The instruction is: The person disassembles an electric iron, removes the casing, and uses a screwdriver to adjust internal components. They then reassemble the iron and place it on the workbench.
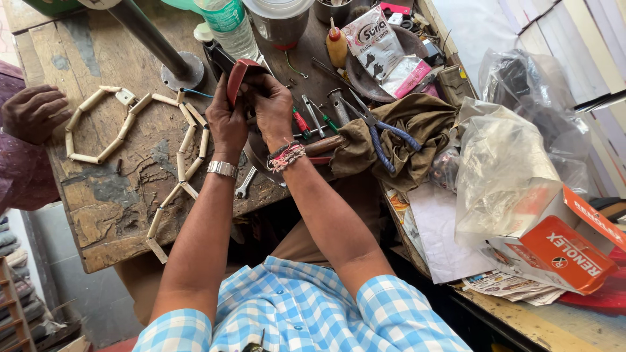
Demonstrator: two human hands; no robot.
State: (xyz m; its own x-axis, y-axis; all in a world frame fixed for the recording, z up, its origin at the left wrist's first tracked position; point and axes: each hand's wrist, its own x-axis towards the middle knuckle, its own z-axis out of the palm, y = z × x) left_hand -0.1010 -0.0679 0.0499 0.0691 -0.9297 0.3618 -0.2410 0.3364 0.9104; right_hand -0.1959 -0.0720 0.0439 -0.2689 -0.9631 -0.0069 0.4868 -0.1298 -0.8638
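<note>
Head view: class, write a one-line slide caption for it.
Both hands, left hand and right hand, grip a red leather strap over a worn wooden workbench strewn with pliers.

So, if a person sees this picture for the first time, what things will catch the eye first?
First the two hands at the middle: the left hand and the right hand together grip a reddish-brown strap above the worn wooden workbench. To their left lies a chain of pale wooden sticks near another person's hand. At lower right, a bright orange box stands out, with blue-handled pliers on a brown cloth between.
</note>
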